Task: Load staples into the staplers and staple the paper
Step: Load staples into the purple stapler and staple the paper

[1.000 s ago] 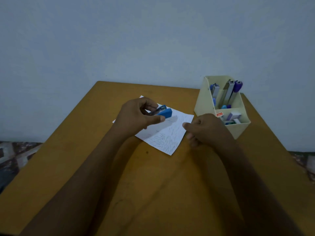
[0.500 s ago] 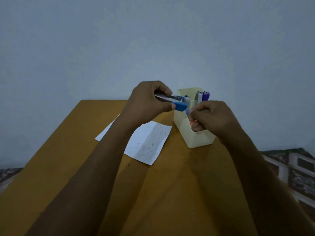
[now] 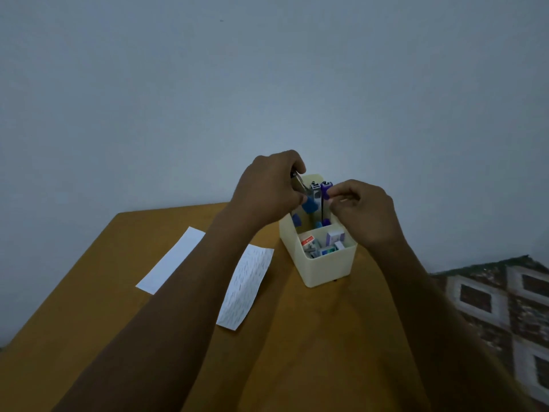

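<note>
My left hand grips a blue stapler and holds it tilted, nose down, in the back compartment of a cream desk organizer. A grey stapler and a purple stapler stand upright in that same compartment. My right hand pinches the top of the purple stapler with curled fingers. Small staple boxes fill the front compartment. A handwritten paper lies on the table left of the organizer, partly under my left forearm.
A blank white sheet lies further left on the brown wooden table. A plain wall rises right behind the organizer. Patterned floor shows past the table's right edge.
My left hand carried the blue stapler from the paper over to the organizer and lowered it into the back compartment. My right hand moved from the paper's edge to the purple stapler.
</note>
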`<state>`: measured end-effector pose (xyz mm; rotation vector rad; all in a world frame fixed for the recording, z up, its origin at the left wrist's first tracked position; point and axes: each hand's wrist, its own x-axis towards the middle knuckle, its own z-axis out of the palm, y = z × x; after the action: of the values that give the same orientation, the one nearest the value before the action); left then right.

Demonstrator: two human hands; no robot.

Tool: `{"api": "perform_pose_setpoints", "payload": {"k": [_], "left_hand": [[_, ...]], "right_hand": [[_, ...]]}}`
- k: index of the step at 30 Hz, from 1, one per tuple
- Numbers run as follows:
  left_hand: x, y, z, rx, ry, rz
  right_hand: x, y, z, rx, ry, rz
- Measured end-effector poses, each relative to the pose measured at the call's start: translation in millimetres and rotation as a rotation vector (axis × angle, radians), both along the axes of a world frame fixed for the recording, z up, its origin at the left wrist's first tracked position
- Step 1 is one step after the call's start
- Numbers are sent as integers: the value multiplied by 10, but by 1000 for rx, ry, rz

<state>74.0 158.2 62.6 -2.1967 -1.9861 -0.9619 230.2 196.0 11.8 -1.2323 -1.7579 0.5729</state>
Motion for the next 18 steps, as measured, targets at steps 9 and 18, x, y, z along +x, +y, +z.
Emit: {"api": "perform_pose_setpoints", "payload": {"k": [9,18], "left_hand": [[12,171,-108,10,63,30],[21,297,-236,-31,28,13]], "right_hand": [[-81,120,-126,69,41,23],[-132,139,-194,52,48,7]]}}
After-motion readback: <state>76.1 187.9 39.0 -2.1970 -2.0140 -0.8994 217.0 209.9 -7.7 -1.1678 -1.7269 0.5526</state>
